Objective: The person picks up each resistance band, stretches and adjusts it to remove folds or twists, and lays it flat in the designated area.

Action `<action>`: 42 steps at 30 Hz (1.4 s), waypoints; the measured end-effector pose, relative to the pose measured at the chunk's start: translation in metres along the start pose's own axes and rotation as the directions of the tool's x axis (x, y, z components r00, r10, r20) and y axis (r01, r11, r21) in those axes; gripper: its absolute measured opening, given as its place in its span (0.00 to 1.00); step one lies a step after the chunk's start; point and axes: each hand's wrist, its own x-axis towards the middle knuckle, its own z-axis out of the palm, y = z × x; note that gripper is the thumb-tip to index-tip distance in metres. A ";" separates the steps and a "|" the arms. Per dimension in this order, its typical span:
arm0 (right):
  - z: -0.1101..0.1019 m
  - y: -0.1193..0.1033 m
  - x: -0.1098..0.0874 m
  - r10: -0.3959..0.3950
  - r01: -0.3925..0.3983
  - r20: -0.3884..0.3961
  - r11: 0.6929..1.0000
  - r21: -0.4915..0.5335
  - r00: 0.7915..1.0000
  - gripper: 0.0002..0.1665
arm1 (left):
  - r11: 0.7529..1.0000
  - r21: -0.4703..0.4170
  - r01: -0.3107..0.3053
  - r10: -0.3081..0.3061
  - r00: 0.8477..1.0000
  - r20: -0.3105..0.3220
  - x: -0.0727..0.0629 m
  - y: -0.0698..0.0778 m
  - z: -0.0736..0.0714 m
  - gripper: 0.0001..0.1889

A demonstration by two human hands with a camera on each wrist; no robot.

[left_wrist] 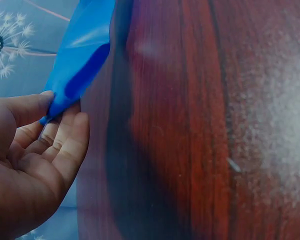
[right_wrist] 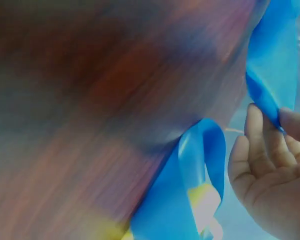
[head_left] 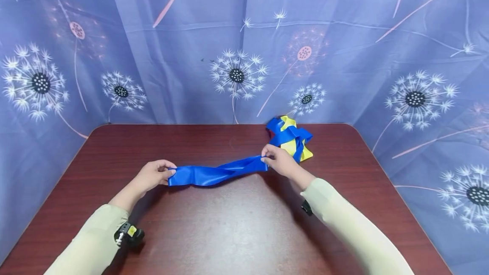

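Observation:
A shiny blue ribbon (head_left: 208, 176) is stretched sideways between my two hands above the table, with a twist toward its right half. My left hand (head_left: 154, 176) pinches its left end between thumb and fingers; the left wrist view shows the ribbon (left_wrist: 85, 55) leading up from that pinch. At the other end my right hand (head_left: 282, 161) pinches the ribbon by its edge, thumb against fingers, as the right wrist view also shows. Just behind the right hand lies a loose pile of blue and yellow ribbons (head_left: 292, 135), with a bit of red at its left side.
The dark red-brown wooden table (head_left: 114, 147) has rounded far corners. A blue-purple curtain with dandelion prints (head_left: 183, 75) hangs behind and along both sides. A black wrist-camera mount (head_left: 130, 233) sticks out from the left sleeve.

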 end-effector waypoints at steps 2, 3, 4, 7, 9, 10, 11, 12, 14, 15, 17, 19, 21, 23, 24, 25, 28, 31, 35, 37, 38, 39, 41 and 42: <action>-0.002 0.003 -0.010 -0.013 0.013 0.009 1.000 -0.011 1.000 0.05 | 0.999 0.031 -0.021 0.021 1.000 0.000 -0.001 0.001 0.001 0.14; -0.004 0.005 -0.014 -0.015 0.016 0.014 1.000 -0.021 1.000 0.05 | 0.998 0.050 -0.031 0.031 1.000 0.000 -0.001 0.002 0.002 0.13; -0.005 0.007 -0.019 -0.021 0.022 0.015 0.999 -0.030 1.000 0.05 | 0.996 0.073 -0.048 0.048 0.999 0.003 -0.002 0.002 0.002 0.12; -0.007 0.011 -0.032 -0.035 0.036 0.017 0.998 -0.048 0.999 0.06 | 0.986 0.144 -0.087 0.087 0.996 0.004 -0.006 0.006 0.004 0.09; -0.008 0.014 -0.040 -0.044 0.045 0.021 0.997 -0.059 0.999 0.06 | 0.972 0.202 -0.119 0.120 0.993 0.010 -0.008 0.009 0.005 0.07; -0.009 0.015 -0.044 -0.047 0.049 0.025 0.997 -0.067 0.999 0.06 | 0.963 0.231 -0.138 0.139 0.990 0.015 -0.008 0.010 0.006 0.07; -0.009 0.016 -0.047 -0.050 0.052 0.031 0.996 -0.073 0.998 0.07 | 0.955 0.256 -0.150 0.151 0.988 0.018 -0.009 0.011 0.007 0.06; -0.009 0.017 -0.049 -0.053 0.056 0.035 0.995 -0.079 0.998 0.07 | 0.946 0.279 -0.165 0.165 0.986 0.024 -0.009 0.012 0.008 0.05; -0.009 0.018 -0.054 -0.060 0.063 0.038 0.994 -0.090 0.997 0.08 | 0.932 0.312 -0.183 0.182 0.983 0.031 -0.009 0.014 0.011 0.04; -0.008 0.018 -0.056 -0.064 0.068 0.037 0.993 -0.093 0.997 0.08 | 0.930 0.319 -0.183 0.182 0.983 0.033 -0.009 0.015 0.012 0.04; -0.007 0.017 -0.059 -0.063 0.066 0.034 0.994 -0.090 0.997 0.08 | 0.930 0.317 -0.188 0.185 0.982 0.040 -0.010 0.015 0.013 0.04; -0.005 0.017 -0.061 -0.062 0.065 0.034 0.994 -0.088 0.998 0.07 | 0.931 0.311 -0.192 0.188 0.981 0.043 -0.009 0.014 0.013 0.03; -0.004 0.017 -0.062 -0.060 0.063 0.035 0.993 -0.095 0.998 0.07 | 0.936 0.297 -0.190 0.186 0.982 0.042 -0.009 0.013 0.013 0.03; -0.004 0.017 -0.060 -0.045 0.047 0.029 0.995 -0.091 0.999 0.07 | 0.950 0.254 -0.183 0.179 0.983 0.042 -0.007 0.012 0.012 0.04; -0.005 0.017 -0.059 -0.025 0.027 0.030 0.998 -0.058 0.999 0.06 | 0.962 0.211 -0.171 0.166 0.985 0.043 -0.006 0.011 0.012 0.05; -0.005 0.017 -0.057 -0.001 0.001 0.031 1.000 -0.012 1.000 0.06 | 0.976 0.161 -0.149 0.144 0.989 0.041 -0.005 0.010 0.011 0.06; -0.008 0.016 -0.050 0.091 -0.097 0.041 0.979 0.181 0.995 0.07 | 0.998 -0.037 -0.058 0.060 0.996 0.068 0.000 0.007 0.009 0.13; -0.010 0.017 -0.042 0.196 -0.211 0.077 0.917 0.338 0.977 0.08 | 0.985 -0.164 0.043 -0.022 0.992 0.125 0.003 0.005 0.007 0.17; -0.009 0.019 -0.035 0.319 -0.355 0.157 0.820 0.448 0.935 0.06 | 0.975 -0.185 0.125 -0.087 0.977 0.196 0.007 0.004 0.009 0.17; -0.006 0.020 -0.033 0.355 -0.410 0.206 0.768 0.491 0.912 0.05 | 0.979 -0.152 0.135 -0.103 0.974 0.203 0.008 0.003 0.012 0.16; -0.004 0.020 -0.034 0.363 -0.430 0.230 0.751 0.501 0.903 0.05 | 0.984 -0.123 0.130 -0.104 0.974 0.200 0.008 0.003 0.015 0.15; -0.003 0.021 -0.034 0.372 -0.447 0.249 0.736 0.509 0.894 0.04 | 0.989 -0.090 0.115 -0.096 0.976 0.197 0.008 0.003 0.017 0.16; 0.001 0.020 -0.035 0.368 -0.459 0.275 0.729 0.508 0.888 0.04 | 0.997 -0.010 0.080 -0.078 0.982 0.174 0.008 0.005 0.020 0.19; 0.003 0.020 -0.035 0.365 -0.461 0.282 0.725 0.512 0.887 0.04 | 0.997 0.031 0.068 -0.072 0.984 0.163 0.007 0.006 0.021 0.21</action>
